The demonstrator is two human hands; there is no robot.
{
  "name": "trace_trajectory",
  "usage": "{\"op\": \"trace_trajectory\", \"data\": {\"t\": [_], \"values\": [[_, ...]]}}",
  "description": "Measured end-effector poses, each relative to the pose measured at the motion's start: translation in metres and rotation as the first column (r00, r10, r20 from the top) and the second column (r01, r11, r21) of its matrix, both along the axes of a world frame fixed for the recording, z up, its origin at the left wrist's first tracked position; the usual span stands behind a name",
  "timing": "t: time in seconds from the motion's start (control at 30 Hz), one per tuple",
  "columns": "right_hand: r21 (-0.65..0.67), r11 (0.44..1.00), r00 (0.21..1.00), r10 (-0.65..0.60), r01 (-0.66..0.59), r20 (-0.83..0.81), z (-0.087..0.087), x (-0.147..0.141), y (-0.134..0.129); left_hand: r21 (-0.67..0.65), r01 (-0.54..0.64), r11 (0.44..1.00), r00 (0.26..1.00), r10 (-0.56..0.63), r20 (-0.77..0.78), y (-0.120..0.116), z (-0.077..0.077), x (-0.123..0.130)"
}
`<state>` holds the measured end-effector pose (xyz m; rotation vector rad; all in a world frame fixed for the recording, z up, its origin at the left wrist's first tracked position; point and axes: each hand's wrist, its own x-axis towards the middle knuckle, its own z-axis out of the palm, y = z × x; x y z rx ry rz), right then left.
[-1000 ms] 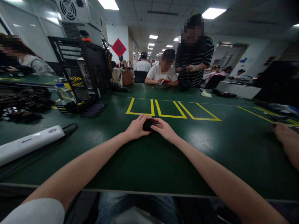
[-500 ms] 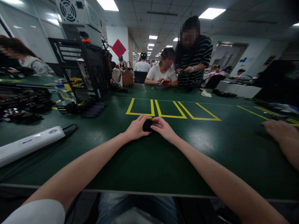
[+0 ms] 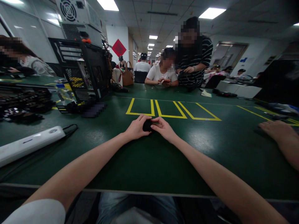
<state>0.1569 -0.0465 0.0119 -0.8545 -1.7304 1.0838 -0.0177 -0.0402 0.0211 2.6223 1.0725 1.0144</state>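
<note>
Centrally, on the near side of a row of three yellow tape outlines (image 3: 173,117) on a green tabletop (image 3: 149,165), a person's two bare hands meet at a small black object (image 3: 147,125). The left hand (image 3: 136,127) is curved around it, partly closed, with the fingers over the top and the thumb below. The right hand (image 3: 163,128) is nearly closed, thumb and fingertips gripping the object's right edge. Whether the object touches the tabletop cannot be told.

Left of the outlines stands an open black computer case (image 3: 93,70); nearer, also to their left, lies a long white bar (image 3: 30,143) with a dark cord. Far to their right, a co-worker's hand (image 3: 277,129) lies low over the tabletop. Beyond the outlines are a seated person (image 3: 161,74) in white and a standing person (image 3: 205,59) in stripes.
</note>
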Motion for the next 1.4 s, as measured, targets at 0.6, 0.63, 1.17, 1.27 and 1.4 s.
{"op": "trace_trajectory", "data": {"t": [0.6, 0.63, 1.17, 1.27, 1.4], "values": [[-0.043, 0.999, 1.0, 0.006, -0.006, -0.005, 0.0019, -0.0016, -0.0031, -0.01, 0.004, 1.0, 1.0, -0.004, 0.005, -0.0005, 0.0012, -0.0002], [-0.042, 0.999, 1.0, 0.002, -0.001, 0.002, 0.0023, -0.0014, -0.0029, -0.011, 0.003, 1.0, 1.0, -0.003, 0.003, -0.0006, 0.0015, -0.0002], [-0.002, 1.0, 1.0, 0.007, -0.007, 0.001, 0.0014, -0.001, -0.0033, -0.008, -0.01, 1.0, 1.0, 0.01, -0.002, -0.0004, 0.0008, 0.0004], [-0.009, 1.0, 1.0, 0.0, 0.0, 0.02, 0.002, 0.0004, -0.0025, -0.018, -0.005, 1.0, 1.0, 0.005, 0.011, -0.0006, 0.0011, 0.0006], [-0.029, 1.0, 0.999, 0.012, -0.01, 0.051, 0.0032, 0.0013, -0.0026, -0.028, 0.012, 1.0, 1.0, -0.011, 0.019, -0.0009, 0.002, -0.0005]]}}
